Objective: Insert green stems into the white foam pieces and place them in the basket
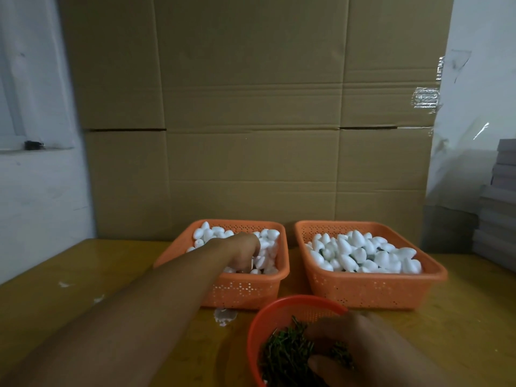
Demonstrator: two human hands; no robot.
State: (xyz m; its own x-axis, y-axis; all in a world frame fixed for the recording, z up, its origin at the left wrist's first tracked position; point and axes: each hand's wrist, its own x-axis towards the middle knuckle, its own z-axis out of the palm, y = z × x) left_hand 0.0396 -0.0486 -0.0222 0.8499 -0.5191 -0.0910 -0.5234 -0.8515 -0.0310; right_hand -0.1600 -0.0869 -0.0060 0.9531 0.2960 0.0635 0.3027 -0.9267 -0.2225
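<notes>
Left hand reaches far into the left orange basket, fingers curled down among the white foam pieces; whether a piece is already pinched cannot be told, fingertips are buried in the heap. Right hand sits near, in the round red bowl, fingers bent over the green stems; looks like picking, but a stem between the fingers is not visible, so grip cannot be told there either. Right orange basket stands just beside the left one, also heaped with foam pieces, dark green bits showing between some of them, so my guess is that this is the basket for finished ones. Both baskets sit on a yellow-brown table; flattened cardboard sheet stands behind them, grey stacked slabs at far right, white crumbs on the table near the left basket. Step in hand, as judged: fetching one foam piece and one stem at once. To do it well: take a single foam piece lightly by its broad part so it is not dented, single out one stem from the tangle instead of a clump, bring both to the middle, push the stem straight in along the piece's axis, then drop it in the right basket.
</notes>
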